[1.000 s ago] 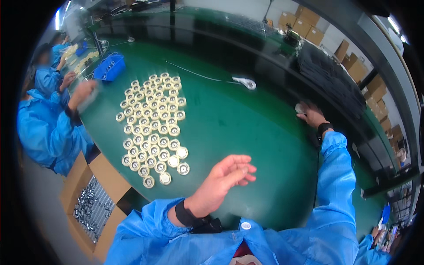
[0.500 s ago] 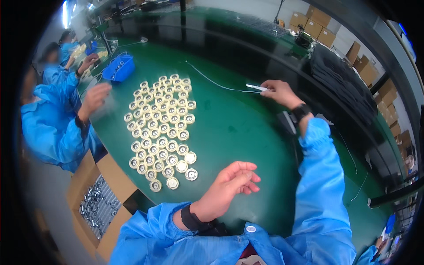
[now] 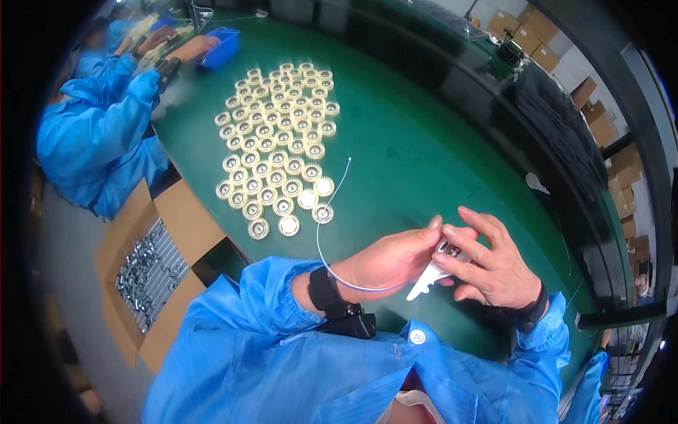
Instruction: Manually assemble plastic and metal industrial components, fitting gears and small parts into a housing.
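"Hands first: what do they hold?"

"Right hand (image 3: pixel 500 267) grips a white plastic piece (image 3: pixel 424 280), narrow end pointing down toward the wearer. Left hand (image 3: pixel 392 258) has its fingers bent and its tips at the upper end of that piece; whether they pinch it, I cannot tell."

"Next to them?"

"White cord (image 3: pixel 318 242). It runs from beside the piece, past the base of the left hand, and out above the surface (image 3: pixel 424 169), crossing one of the cream toothed wheels (image 3: pixel 266 144)."

"Condition of those wheels?"

"Grouped flat, left of the hands, most with dark centres; a few at the near edge show pale faces."

"Further out?"

"Open cardboard box (image 3: pixel 187 219) at near left, small metal parts (image 3: pixel 145 275) inside. At far left, a co-worker's hand (image 3: pixel 194 49) beside a blue bin (image 3: pixel 223 51)."
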`<action>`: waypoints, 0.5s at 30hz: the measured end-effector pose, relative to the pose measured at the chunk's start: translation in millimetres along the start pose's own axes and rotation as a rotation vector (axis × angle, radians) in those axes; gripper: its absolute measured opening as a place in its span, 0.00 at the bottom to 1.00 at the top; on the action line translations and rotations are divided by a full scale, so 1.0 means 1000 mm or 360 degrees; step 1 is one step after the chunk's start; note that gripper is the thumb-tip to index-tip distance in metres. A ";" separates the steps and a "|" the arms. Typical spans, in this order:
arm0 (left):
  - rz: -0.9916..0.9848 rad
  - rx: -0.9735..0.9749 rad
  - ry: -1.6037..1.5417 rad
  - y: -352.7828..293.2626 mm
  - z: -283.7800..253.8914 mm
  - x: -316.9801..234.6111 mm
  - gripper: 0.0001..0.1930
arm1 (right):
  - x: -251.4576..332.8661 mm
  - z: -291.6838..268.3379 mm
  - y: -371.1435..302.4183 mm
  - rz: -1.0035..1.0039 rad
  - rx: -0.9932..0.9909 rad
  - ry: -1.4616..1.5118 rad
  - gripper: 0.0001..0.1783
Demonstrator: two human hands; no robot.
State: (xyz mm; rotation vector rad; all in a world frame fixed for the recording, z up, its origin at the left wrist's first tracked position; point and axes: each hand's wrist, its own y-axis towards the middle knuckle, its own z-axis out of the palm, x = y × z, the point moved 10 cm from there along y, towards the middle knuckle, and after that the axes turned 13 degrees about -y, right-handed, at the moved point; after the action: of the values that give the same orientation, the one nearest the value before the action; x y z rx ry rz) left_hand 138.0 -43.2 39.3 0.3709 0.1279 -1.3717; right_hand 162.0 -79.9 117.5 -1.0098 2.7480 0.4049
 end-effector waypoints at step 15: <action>-0.0293 0.0536 -0.0123 -0.015 0.035 0.009 0.29 | -0.123 0.131 0.164 0.0818 -0.0369 0.1050 0.21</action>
State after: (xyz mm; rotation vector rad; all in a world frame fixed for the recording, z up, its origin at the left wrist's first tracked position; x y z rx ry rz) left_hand 120.7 -65.7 67.0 0.5976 -0.1385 -1.5912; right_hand 157.1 155.4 57.5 -0.5118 3.6399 0.5509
